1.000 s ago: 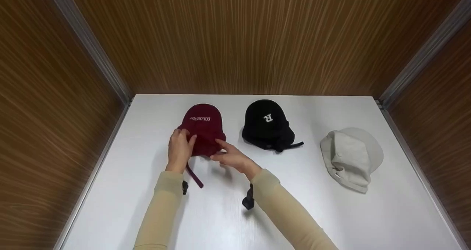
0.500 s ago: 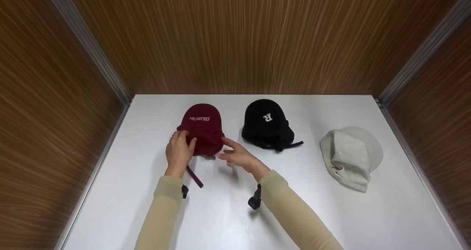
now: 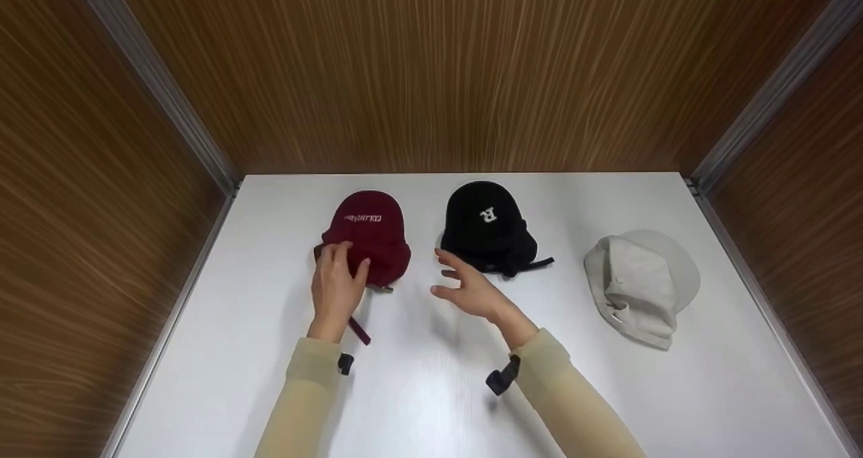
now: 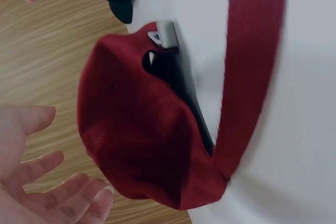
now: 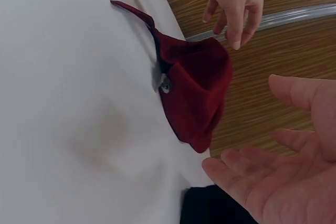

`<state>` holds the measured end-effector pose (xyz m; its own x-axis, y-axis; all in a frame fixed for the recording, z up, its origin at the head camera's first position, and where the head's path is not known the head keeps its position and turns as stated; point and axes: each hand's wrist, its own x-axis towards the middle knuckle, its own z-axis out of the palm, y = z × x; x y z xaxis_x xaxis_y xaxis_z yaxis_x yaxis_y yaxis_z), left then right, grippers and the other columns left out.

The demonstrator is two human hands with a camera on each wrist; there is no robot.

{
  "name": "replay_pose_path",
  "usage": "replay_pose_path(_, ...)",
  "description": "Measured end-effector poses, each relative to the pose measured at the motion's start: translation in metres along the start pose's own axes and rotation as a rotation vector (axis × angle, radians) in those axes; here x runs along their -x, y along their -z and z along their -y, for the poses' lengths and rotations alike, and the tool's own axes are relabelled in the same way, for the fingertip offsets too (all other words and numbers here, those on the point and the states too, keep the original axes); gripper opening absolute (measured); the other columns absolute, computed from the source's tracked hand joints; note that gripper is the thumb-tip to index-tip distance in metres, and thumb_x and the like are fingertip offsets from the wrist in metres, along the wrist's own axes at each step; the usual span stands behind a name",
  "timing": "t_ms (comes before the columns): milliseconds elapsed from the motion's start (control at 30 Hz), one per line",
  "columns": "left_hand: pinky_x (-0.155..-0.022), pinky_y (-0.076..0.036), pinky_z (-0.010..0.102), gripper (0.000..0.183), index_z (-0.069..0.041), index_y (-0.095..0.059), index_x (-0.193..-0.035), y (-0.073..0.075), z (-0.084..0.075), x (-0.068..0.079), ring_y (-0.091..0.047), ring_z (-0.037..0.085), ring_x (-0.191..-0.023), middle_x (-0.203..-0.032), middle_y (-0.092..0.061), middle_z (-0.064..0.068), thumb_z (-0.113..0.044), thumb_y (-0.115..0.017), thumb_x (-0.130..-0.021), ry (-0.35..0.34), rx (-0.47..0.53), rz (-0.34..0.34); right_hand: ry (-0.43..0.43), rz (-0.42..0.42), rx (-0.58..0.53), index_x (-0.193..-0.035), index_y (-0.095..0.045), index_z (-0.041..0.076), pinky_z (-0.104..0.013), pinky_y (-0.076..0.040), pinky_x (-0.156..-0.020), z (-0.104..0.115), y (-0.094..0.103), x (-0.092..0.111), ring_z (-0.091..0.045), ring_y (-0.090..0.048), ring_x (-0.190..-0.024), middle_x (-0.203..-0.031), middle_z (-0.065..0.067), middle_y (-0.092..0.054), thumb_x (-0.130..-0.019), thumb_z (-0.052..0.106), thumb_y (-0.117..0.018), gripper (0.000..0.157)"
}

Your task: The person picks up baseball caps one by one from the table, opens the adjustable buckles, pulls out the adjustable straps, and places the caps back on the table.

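A dark red baseball cap (image 3: 374, 232) with white lettering lies on the white table, its back opening toward me. My left hand (image 3: 335, 289) is over its left rear side, fingers loosely bent; in the left wrist view these fingers (image 4: 68, 195) stand just off the cloth. From the cap's back trails a red strap (image 4: 249, 77), and a metal buckle (image 4: 167, 34) sits at the other end of the opening. Between this cap and a black cap (image 3: 480, 225) bearing a white R, my right hand (image 3: 475, 293) is raised with fingers spread, holding nothing.
At the right lies a light grey cap (image 3: 644, 286), turned over with folded cloth. The black cap's strap (image 3: 536, 266) sticks out to the right. Wood-grain panels (image 3: 431, 73) enclose the white table (image 3: 418, 390) at the back and sides.
My right hand has left the red cap's right rear side and moved right toward the black cap. My left hand has shifted slightly and stays by the red cap, which lies almost as before.
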<state>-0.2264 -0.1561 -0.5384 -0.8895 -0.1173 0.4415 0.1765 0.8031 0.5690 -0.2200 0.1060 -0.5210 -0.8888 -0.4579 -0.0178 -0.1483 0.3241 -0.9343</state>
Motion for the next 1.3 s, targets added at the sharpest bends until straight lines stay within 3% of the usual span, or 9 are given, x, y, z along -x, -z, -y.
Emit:
replay_pose_path(367,-0.091,-0.048,0.043,0.037,-0.001,-0.062,-0.119,-0.014,-0.025,0.015,-0.057,0.032,-0.107,-0.115,-0.057,0.017,-0.021,-0.073,-0.090,-0.071,0.054,0.074,0.017,-0.078,0.026,-0.153,-0.029,0.004,-0.055,-0.040,-0.101,-0.003,0.031,0.033,-0.040,-0.040,-0.134,-0.151,-0.025,-0.033,-0.094,0.012,-0.067,0.071)
replay_pose_path(500,-0.083,-0.052,0.041,0.036,-0.002,-0.063,-0.118,-0.022,-0.032,0.020,-0.060,0.029,-0.101,-0.112,-0.058,0.015,-0.021,-0.074,-0.089,-0.117,0.062,0.076,0.008,-0.119,0.039,-0.153,-0.028,0.005,-0.055,-0.040,-0.101,-0.007,0.045,0.042,-0.040,-0.039,-0.134,-0.151,-0.024,-0.033,-0.094,0.013,-0.067,0.071)
replay_pose_path(633,-0.079,-0.053,0.040,0.038,-0.002,-0.063,-0.119,-0.028,-0.040,0.023,-0.062,0.028,-0.098,-0.112,-0.060,0.014,-0.021,-0.075,-0.089,-0.150,0.075,0.092,0.014,-0.186,0.049,-0.152,-0.031,0.002,-0.059,-0.039,-0.100,-0.015,0.057,0.049,-0.042,-0.043,-0.130,-0.147,-0.026,-0.038,-0.094,0.010,-0.066,0.068)
replay_pose_path(867,-0.090,-0.049,0.042,0.041,-0.001,-0.063,-0.122,-0.041,-0.051,0.028,-0.061,0.030,-0.106,-0.116,-0.061,0.014,-0.021,-0.075,-0.088,-0.190,0.107,0.169,-0.005,-0.336,0.070,-0.144,-0.037,-0.009,-0.056,-0.041,-0.098,-0.030,0.073,0.057,-0.046,-0.047,-0.124,-0.133,-0.032,-0.048,-0.095,0.002,-0.062,0.056)
replay_pose_path(1033,-0.093,-0.048,0.042,0.041,-0.002,-0.063,-0.122,-0.051,-0.059,0.030,-0.061,0.029,-0.108,-0.115,-0.062,0.012,-0.024,-0.075,-0.088,-0.245,0.102,0.199,-0.008,-0.421,0.085,-0.138,-0.045,-0.007,-0.054,-0.042,-0.096,-0.041,0.088,0.059,-0.044,-0.053,-0.118,-0.124,-0.027,-0.055,-0.092,0.002,-0.067,0.052)
replay_pose_path(1200,-0.090,-0.047,0.044,0.044,-0.005,-0.064,-0.121,-0.061,-0.067,0.032,-0.061,0.028,-0.106,-0.114,-0.064,0.010,-0.031,-0.075,-0.088,-0.257,0.058,0.203,0.063,-0.489,0.079,-0.128,-0.050,-0.008,-0.042,-0.050,-0.086,-0.055,0.098,0.059,-0.043,-0.060,-0.106,-0.111,-0.025,-0.060,-0.089,0.003,-0.068,0.045)
replay_pose_path(1300,-0.089,-0.046,0.045,0.046,-0.007,-0.064,-0.121,-0.067,-0.073,0.032,-0.061,0.028,-0.106,-0.114,-0.065,0.010,-0.036,-0.074,-0.087,-0.253,0.035,0.213,0.063,-0.515,0.082,-0.125,-0.051,-0.009,-0.035,-0.050,-0.081,-0.061,0.103,0.056,-0.040,-0.062,-0.102,-0.107,-0.025,-0.060,-0.088,0.002,-0.068,0.043)
